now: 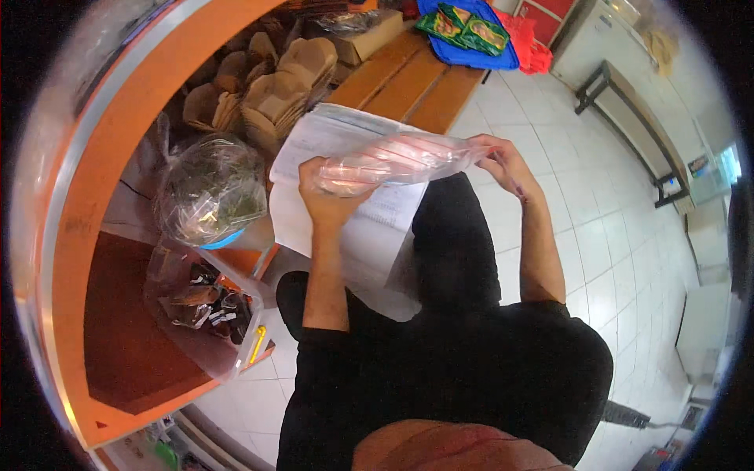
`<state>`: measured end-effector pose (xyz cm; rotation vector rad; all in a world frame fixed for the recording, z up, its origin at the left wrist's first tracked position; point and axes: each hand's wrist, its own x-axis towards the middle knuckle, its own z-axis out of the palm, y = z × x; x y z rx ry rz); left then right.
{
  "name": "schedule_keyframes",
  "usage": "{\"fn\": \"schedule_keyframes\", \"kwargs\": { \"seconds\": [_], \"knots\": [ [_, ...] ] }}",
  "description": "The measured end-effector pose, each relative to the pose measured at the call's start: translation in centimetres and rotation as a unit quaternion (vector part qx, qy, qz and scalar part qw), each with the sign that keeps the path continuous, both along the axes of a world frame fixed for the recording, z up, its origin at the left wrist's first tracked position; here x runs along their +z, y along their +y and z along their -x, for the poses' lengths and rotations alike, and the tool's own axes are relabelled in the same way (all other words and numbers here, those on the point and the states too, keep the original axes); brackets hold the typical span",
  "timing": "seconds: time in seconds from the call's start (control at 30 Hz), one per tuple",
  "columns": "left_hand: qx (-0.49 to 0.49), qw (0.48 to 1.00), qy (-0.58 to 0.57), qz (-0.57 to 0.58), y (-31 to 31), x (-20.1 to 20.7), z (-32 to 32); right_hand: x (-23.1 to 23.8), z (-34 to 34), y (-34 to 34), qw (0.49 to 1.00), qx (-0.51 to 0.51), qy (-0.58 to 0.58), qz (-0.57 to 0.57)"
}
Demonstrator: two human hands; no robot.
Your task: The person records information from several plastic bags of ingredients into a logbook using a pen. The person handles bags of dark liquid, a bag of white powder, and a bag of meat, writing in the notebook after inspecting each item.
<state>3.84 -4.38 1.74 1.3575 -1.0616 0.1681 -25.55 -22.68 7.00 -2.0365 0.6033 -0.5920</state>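
Note:
Across my lap I hold up a long clear plastic bag [408,157] with pinkish-red and whitish striped contents; their kind I cannot make out. Its left end is gripped by my left hand [334,192], fingers wrapped round behind it. At the other end my right hand [506,166] pinches the narrow, gathered plastic. Under the bag lies an open book [369,235] with white printed pages, resting partly on my lap and partly against the wooden bench [420,78]. The bag covers part of its pages.
Stacked brown paper trays [279,90] stand far left. Nearer are a clear bag with greenish contents [212,188] and a plastic bin of small packets [212,306]. A blue tray [471,55] bears green packets. An orange-edged counter [102,424] curves along the left.

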Motion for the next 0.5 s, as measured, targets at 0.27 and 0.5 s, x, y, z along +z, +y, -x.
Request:
{"fn": "schedule_keyframes", "kwargs": {
  "seconds": [0.27, 0.5],
  "knots": [
    [-0.161, 0.984, 0.078, 0.010, 1.7, -1.1, -1.9, 7.9, -2.0, 6.9, 0.992, -0.033, -0.054, 0.112],
    [-0.117, 0.991, -0.030, -0.065, 2.7, -0.3, -2.1, 3.9, -5.6, 5.0, 0.992, 0.074, -0.016, 0.102]
  ]
}}
